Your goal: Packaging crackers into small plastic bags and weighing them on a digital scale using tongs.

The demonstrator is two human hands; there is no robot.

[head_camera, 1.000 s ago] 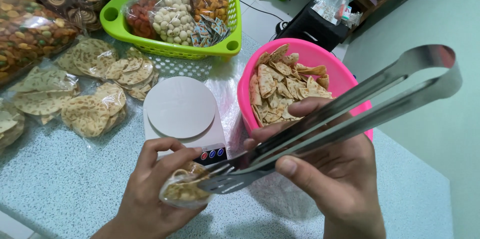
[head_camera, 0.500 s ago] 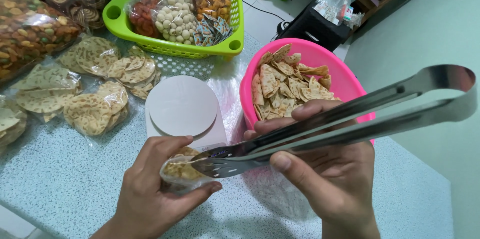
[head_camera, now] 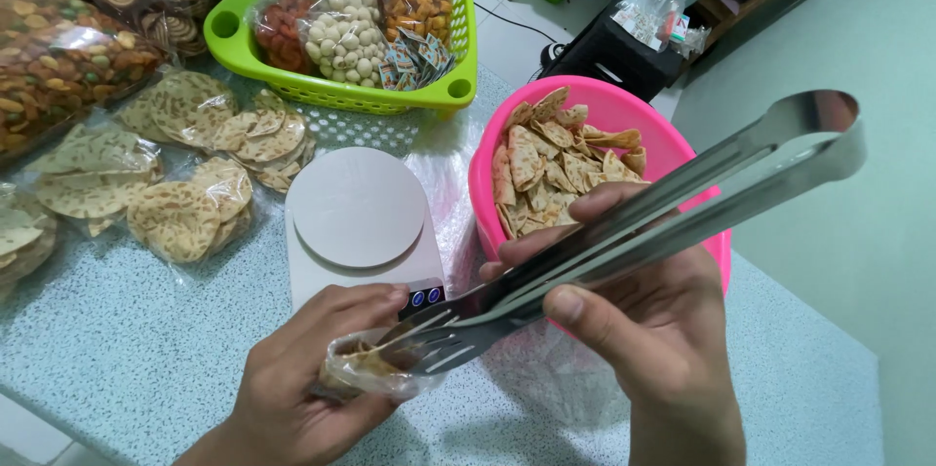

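Head view: left hand (head_camera: 292,388) grips clear chip bag (head_camera: 375,368); right hand (head_camera: 653,330) squeezes steel tongs (head_camera: 624,232).

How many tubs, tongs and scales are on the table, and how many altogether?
Plastic tubs: 2, the green slotted basket and the pink round bowl
Shiny metal tongs: 1
White round-topped kitchen scale: 1
Total: 4

Scale (head_camera: 359,217) and pink bowl (head_camera: 682,159) crowding hands from ahead; cracker bags (head_camera: 185,217) blocking left; bare tabletop (head_camera: 127,359) lying open lower left, more opening right of bowl.
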